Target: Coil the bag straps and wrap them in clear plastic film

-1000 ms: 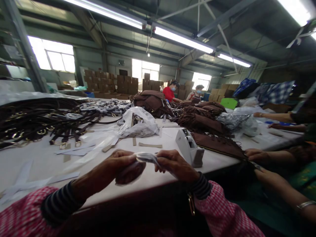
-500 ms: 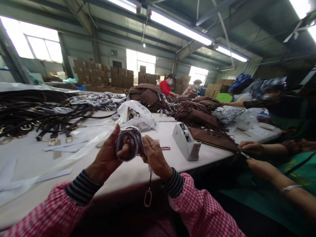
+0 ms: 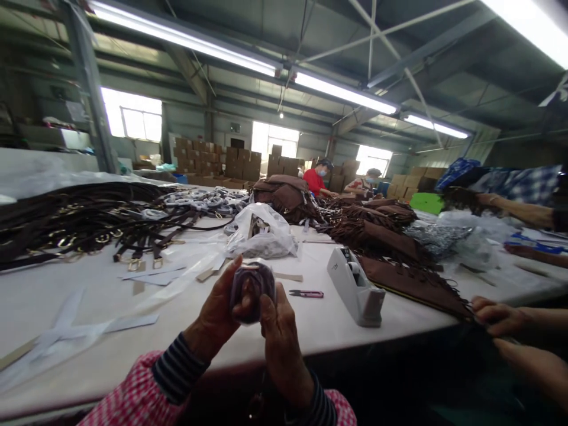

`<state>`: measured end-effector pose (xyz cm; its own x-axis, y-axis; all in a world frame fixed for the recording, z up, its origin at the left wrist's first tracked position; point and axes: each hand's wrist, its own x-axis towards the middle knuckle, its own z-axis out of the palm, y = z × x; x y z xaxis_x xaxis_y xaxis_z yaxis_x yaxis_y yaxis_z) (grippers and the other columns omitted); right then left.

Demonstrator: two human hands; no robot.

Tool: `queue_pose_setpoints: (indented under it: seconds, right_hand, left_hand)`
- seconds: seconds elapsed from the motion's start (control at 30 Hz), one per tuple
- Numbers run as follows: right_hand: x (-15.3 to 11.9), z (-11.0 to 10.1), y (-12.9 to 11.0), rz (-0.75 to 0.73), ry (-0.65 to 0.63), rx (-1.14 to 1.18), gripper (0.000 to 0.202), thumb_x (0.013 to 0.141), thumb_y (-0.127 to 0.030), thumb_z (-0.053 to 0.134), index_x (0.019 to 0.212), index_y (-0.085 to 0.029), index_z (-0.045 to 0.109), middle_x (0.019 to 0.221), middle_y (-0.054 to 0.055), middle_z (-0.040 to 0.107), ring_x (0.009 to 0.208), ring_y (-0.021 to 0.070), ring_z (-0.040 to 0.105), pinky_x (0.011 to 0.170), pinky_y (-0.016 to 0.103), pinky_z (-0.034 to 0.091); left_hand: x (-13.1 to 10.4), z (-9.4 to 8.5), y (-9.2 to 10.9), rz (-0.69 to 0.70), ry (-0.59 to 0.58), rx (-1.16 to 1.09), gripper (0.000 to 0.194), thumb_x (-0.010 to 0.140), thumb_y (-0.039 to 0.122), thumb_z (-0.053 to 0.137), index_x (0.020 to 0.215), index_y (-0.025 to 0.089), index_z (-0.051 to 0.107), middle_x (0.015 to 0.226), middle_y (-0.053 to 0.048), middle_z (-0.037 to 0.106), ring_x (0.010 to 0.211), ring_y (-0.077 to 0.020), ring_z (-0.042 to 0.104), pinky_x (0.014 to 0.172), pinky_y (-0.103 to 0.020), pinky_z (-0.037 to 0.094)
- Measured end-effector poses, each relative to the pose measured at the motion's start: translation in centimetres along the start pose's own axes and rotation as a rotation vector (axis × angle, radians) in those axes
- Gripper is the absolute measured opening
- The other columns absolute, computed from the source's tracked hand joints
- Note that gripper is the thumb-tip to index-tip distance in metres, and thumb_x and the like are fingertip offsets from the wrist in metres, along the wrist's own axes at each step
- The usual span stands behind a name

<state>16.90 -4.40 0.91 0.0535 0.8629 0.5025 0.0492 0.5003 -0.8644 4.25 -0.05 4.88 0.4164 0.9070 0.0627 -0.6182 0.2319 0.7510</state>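
In the middle of the head view I have a rolled-up strap (image 3: pixel 254 273), covered in a greyish-purple wrapping. My left hand (image 3: pixel 215 313) is closed around its left side, with fingers inside the coil. The fingers of my right hand (image 3: pixel 280 337) press on its right side. Below my hands a metal ring (image 3: pixel 256 405) shows dimly in front of the dark table edge. Just right of my hands, thread snips (image 3: pixel 306 293) lie on the white table (image 3: pixel 190 331). A grey tape dispenser (image 3: pixel 355 290) stands farther right.
Dark straps with metal buckles (image 3: pixel 84 219) are heaped at left, near several wrapped coils (image 3: pixel 199 201). A clear plastic bag (image 3: pixel 264 231) sits ahead. Brown fringed bags (image 3: pixel 390 242) pile up at right. A co-worker's hands (image 3: pixel 501 319) hold one bag's end. Paper strips (image 3: pixel 133 322) lie at left.
The strap's loose end has been wound further into the coil, and the hanging ring is lower and dimmer. My view has turned left, so things on the table appear farther right.
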Motion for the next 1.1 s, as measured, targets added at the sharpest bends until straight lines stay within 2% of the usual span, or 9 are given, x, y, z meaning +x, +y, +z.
queue_pose_setpoints:
  seconds: [0.07,0.17,0.37,0.53,0.7,0.83,0.97,1.03,1.1]
  right_hand:
    - [-0.5,0.5,0.6,-0.055,0.009,-0.065,0.032,0.106,-0.047,0.049,0.121,-0.024,0.063,0.111,0.008,0.069,0.101,0.0233,0.066,0.088,0.036,0.055]
    - [-0.8,1.0,1.7,-0.082,0.033,-0.146,0.029,0.106,-0.040,0.046,0.122,-0.022,0.062,0.111,0.009,0.070,0.102,0.0251,0.068,0.092,0.040,0.056]
    - [-0.8,1.6,4.2,-0.211,0.134,-0.286,0.033,0.106,-0.037,0.043,0.132,-0.022,0.058,0.118,0.016,0.068,0.116,0.0338,0.063,0.094,0.050,0.057]
    - [-1.3,1.8,4.4,-0.207,0.137,-0.288,0.032,0.107,-0.036,0.040,0.132,-0.022,0.055,0.119,0.018,0.067,0.118,0.0354,0.063,0.096,0.052,0.056]
    - [-1.7,0.9,2.8,-0.270,-0.013,-0.315,0.019,0.107,-0.028,0.041,0.118,-0.024,0.056,0.102,0.010,0.069,0.090,0.0260,0.070,0.078,0.037,0.059]
    - [-0.7,-0.9,0.9,-0.452,-0.193,-0.573,0.019,0.105,-0.018,0.042,0.119,-0.022,0.054,0.103,0.010,0.067,0.083,0.0244,0.070,0.068,0.034,0.058]
    - [1.3,-2.5,-0.7,-0.829,-0.359,-0.989,0.028,0.101,-0.006,0.035,0.123,-0.012,0.052,0.107,0.018,0.067,0.084,0.0271,0.067,0.064,0.036,0.056]
    - [2.0,-2.9,-0.7,-0.971,-0.408,-1.106,0.031,0.101,-0.004,0.032,0.123,-0.009,0.053,0.107,0.021,0.068,0.086,0.0289,0.066,0.065,0.039,0.056]
    - [2.3,-3.1,-0.1,-0.971,-0.498,-1.131,0.030,0.102,-0.006,0.034,0.126,-0.008,0.053,0.110,0.021,0.068,0.088,0.0290,0.066,0.065,0.039,0.056]
  left_hand:
    - [-0.3,-0.4,-0.4,0.003,0.071,-0.039,0.061,0.079,0.064,0.078,0.051,0.013,0.061,0.035,0.002,0.051,0.028,-0.0052,0.039,0.033,-0.016,0.031]
    - [-0.8,-0.4,-0.8,-0.003,0.186,-0.057,0.055,0.084,0.058,0.076,0.058,0.012,0.063,0.044,0.000,0.059,0.030,-0.0048,0.041,0.033,-0.015,0.031]
    - [-1.8,-0.1,-0.8,0.158,0.276,0.065,0.052,0.073,0.062,0.086,0.075,0.012,0.074,0.070,-0.004,0.074,0.063,-0.0154,0.066,0.062,-0.024,0.057]
    - [-2.8,-1.2,-0.5,0.206,0.118,0.291,0.046,0.083,0.062,0.077,0.076,0.016,0.072,0.068,-0.002,0.069,0.064,-0.0161,0.060,0.059,-0.025,0.050]
    - [-3.7,-3.4,0.2,0.159,-0.039,0.428,0.042,0.095,0.060,0.061,0.092,0.020,0.074,0.086,-0.007,0.072,0.085,-0.0230,0.065,0.081,-0.036,0.054]
    - [-4.4,-3.4,3.1,0.060,-0.166,0.520,0.036,0.091,0.053,0.067,0.089,0.019,0.075,0.093,-0.009,0.072,0.091,-0.0269,0.065,0.088,-0.040,0.053]
    - [-4.8,-1.7,6.5,0.029,-0.421,0.992,0.032,0.093,0.051,0.068,0.097,0.020,0.075,0.113,-0.008,0.068,0.103,-0.0269,0.062,0.087,-0.033,0.051]
    - [-4.9,-1.6,6.8,0.099,-0.465,1.285,0.023,0.096,0.044,0.068,0.105,0.023,0.073,0.118,-0.006,0.065,0.108,-0.0242,0.059,0.093,-0.031,0.047]
    - [-4.8,-2.5,5.9,0.228,-0.472,1.487,0.016,0.101,0.035,0.062,0.111,0.024,0.070,0.117,-0.005,0.064,0.109,-0.0227,0.056,0.099,-0.032,0.044]
